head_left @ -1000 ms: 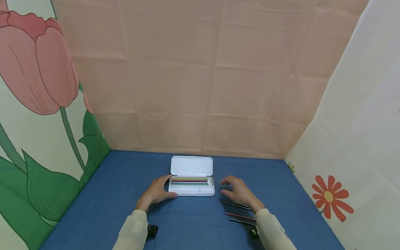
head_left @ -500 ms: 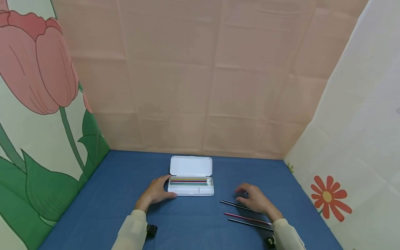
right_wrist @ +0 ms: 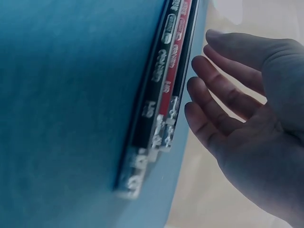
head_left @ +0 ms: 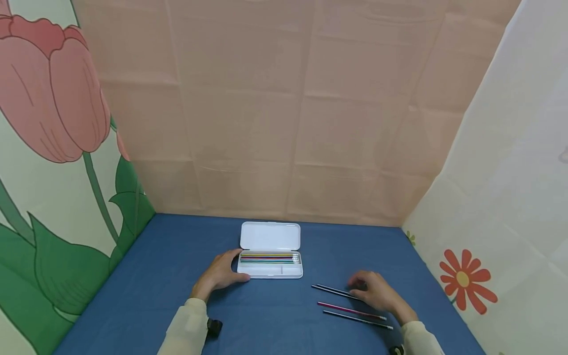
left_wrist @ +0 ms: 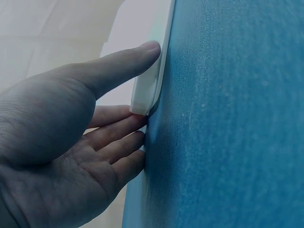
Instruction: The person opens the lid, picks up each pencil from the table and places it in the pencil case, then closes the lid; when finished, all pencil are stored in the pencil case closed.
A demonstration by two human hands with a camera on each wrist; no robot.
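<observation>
- Nearest me: a black pencil (head_left: 358,320) and a red pencil (head_left: 352,311), apart, on a blue cloth (head_left: 266,315).
- Beyond them, the right hand (head_left: 377,292), fingers loose, apparently holding nothing, by two dark pencils (head_left: 334,291); it has shifted rightward, away from the case, so work seems centred on the loose pencils.
- The left hand (head_left: 221,272), straight-fingered, touches the case's left end.
- Farther: the case (head_left: 262,272), coloured pencils (head_left: 268,258) inside, lid (head_left: 270,235) laid back.

Case (head_left: 262,270) left — pencils (head_left: 352,310) right (nearer).
</observation>
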